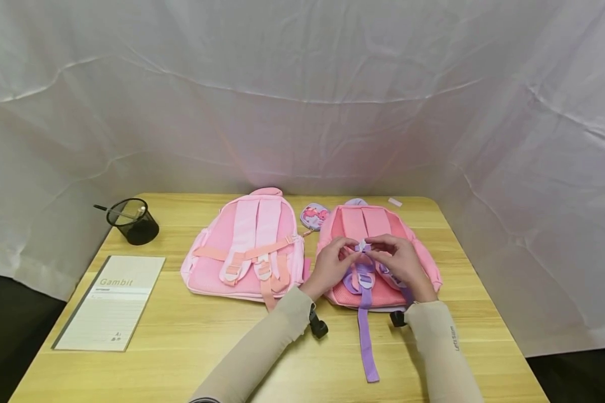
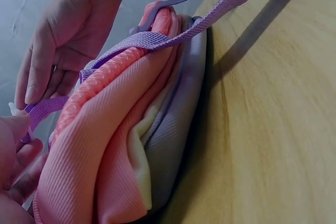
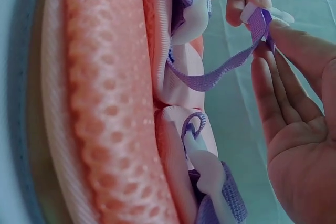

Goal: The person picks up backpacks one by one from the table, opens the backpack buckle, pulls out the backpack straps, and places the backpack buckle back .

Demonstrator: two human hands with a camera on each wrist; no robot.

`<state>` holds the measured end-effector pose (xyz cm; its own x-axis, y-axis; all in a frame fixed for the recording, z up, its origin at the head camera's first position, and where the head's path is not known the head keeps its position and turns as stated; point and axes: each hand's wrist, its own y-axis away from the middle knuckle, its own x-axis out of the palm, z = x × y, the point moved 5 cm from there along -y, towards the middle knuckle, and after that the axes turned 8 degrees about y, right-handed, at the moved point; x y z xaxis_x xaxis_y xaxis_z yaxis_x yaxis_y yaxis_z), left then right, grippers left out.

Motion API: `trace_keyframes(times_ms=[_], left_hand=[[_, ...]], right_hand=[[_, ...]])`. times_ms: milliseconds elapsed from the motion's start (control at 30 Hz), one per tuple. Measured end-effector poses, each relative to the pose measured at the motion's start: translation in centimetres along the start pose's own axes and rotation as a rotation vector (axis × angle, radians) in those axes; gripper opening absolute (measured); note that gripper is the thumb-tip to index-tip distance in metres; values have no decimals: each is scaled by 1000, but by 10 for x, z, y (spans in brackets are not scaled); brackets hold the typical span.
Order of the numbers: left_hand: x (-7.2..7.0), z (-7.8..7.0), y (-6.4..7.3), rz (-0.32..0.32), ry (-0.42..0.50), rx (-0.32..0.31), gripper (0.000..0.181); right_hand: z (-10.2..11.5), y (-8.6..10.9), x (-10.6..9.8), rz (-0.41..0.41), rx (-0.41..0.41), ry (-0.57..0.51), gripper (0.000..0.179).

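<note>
In the head view my left hand (image 1: 333, 264) and right hand (image 1: 402, 262) meet over the coral-pink backpack (image 1: 383, 221), which lies with its shoulder straps up. Between their fingertips is a small white plastic buckle (image 3: 253, 14) with narrow purple webbing (image 3: 210, 80) threaded through it. Both hands pinch this buckle, thumb against fingers, and hold it raised off the bag. From the bag the webbing curves up to the fingers. Lower on the bag, a white strap adjuster (image 1: 365, 280) carries a long purple strap (image 1: 365, 341) that trails over the table.
Left of my hands lies a light-pink backpack (image 1: 267, 240) with orange straps. A round printed pouch (image 1: 315, 216) sits between the bags. Farther left are a black mesh pen cup (image 1: 140, 228) and a notebook (image 1: 111, 305). A small pale piece (image 1: 395, 202) lies near the table's back edge.
</note>
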<state>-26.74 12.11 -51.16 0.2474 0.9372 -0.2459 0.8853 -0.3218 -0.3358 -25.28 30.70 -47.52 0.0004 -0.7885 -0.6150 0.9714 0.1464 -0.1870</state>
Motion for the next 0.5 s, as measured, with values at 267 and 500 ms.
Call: trace_keyframes(times_ms=[267,500], left_hand=[[0,1,0,-9,29,-30,26],[0,-1,2,-2,-7,-18,28]], right_hand=[[-1,1,0,-48,12,-15,35],[0,-1,4,-43,-1,-23,37]])
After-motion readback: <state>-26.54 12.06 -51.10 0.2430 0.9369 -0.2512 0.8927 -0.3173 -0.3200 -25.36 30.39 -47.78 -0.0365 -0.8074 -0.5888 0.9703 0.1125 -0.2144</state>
